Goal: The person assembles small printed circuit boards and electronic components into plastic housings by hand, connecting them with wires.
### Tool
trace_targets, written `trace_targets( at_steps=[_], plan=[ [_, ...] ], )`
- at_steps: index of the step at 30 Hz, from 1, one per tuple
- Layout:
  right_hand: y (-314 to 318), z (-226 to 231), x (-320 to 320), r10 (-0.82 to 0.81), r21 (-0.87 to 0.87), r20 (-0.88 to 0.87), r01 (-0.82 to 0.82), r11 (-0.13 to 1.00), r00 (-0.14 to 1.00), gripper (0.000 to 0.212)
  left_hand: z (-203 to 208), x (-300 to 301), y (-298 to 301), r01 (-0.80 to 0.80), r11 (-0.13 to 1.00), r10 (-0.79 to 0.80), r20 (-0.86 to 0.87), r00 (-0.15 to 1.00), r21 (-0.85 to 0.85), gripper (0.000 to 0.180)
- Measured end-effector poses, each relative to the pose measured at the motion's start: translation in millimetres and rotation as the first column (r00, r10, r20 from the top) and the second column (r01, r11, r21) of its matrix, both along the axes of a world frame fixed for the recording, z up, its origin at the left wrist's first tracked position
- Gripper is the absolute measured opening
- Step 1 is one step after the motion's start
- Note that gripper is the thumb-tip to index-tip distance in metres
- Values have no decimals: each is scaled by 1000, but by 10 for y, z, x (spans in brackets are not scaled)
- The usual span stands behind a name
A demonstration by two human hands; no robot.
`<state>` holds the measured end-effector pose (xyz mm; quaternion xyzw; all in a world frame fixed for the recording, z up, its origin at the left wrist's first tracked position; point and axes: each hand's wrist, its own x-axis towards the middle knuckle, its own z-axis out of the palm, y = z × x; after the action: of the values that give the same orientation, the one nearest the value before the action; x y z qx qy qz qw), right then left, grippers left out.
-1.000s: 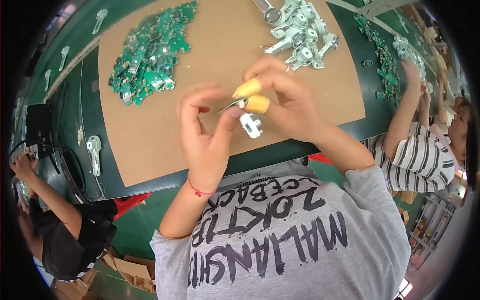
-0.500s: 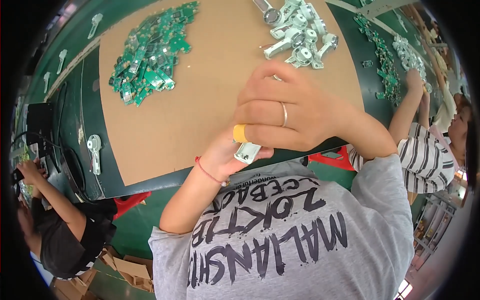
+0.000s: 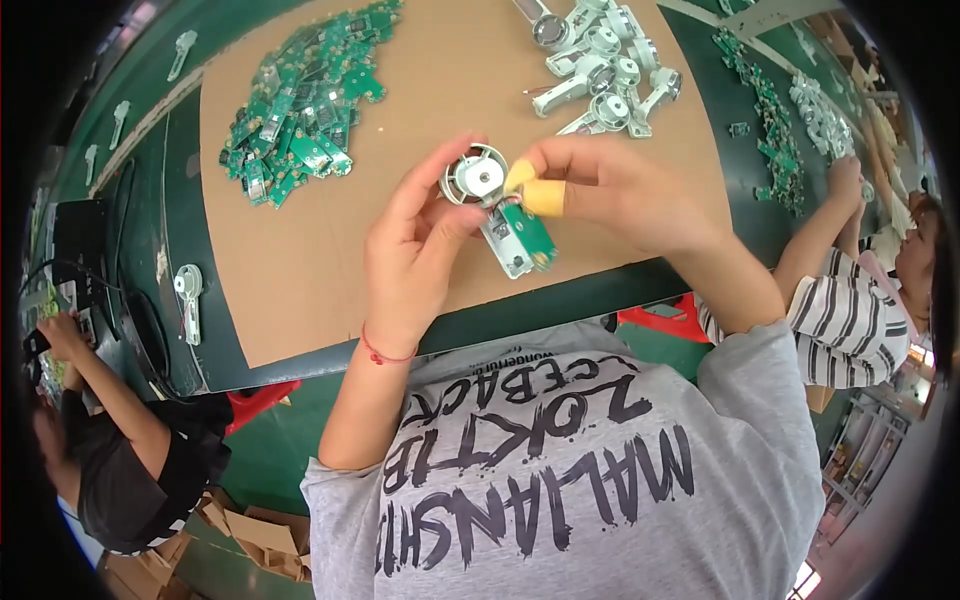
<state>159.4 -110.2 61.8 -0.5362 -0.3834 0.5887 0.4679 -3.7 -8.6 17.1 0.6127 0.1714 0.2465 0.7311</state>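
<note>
My left hand (image 3: 412, 245) grips a white handheld fan housing (image 3: 480, 177), its round motor end up and its handle slanting down to the right. A green circuit board (image 3: 530, 232) lies tilted at the handle's right side, partly over the open shell. My right hand (image 3: 620, 190), with yellow covers on thumb and forefinger, pinches at the board's upper end, where thin wires show near the motor. The exact spot between those fingertips is partly hidden.
A heap of green circuit boards (image 3: 300, 110) lies left on the brown cardboard sheet (image 3: 300, 260). White fan housings (image 3: 600, 75) are piled at the back right. Another fan housing (image 3: 188, 300) lies on the green table at left. Co-workers sit on both sides.
Both hands have lifted apart from their overlapping position and moved up over the cardboard. The fan housing has turned to show its motor end, and the green board is now visible beside the handle.
</note>
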Motion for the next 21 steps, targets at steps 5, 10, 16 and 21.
trace_targets(
  at_steps=[5,10,16,21],
  plan=[
    [-66,-125,-160,-103,115,255,76,990,961,16,48,-10,-75,-112,991,118,79,990,-75,48],
    [-69,-214,-195,-253,373,576,25,928,778,10,112,13,-95,-129,991,131,51,990,-44,48],
    [-44,-227,-297,-409,418,721,120,901,559,25,170,25,-101,-151,988,150,19,988,27,47],
    [36,-289,-270,-131,-44,166,140,989,977,23,156,114,-110,-227,971,234,117,965,-76,48]
  ],
)
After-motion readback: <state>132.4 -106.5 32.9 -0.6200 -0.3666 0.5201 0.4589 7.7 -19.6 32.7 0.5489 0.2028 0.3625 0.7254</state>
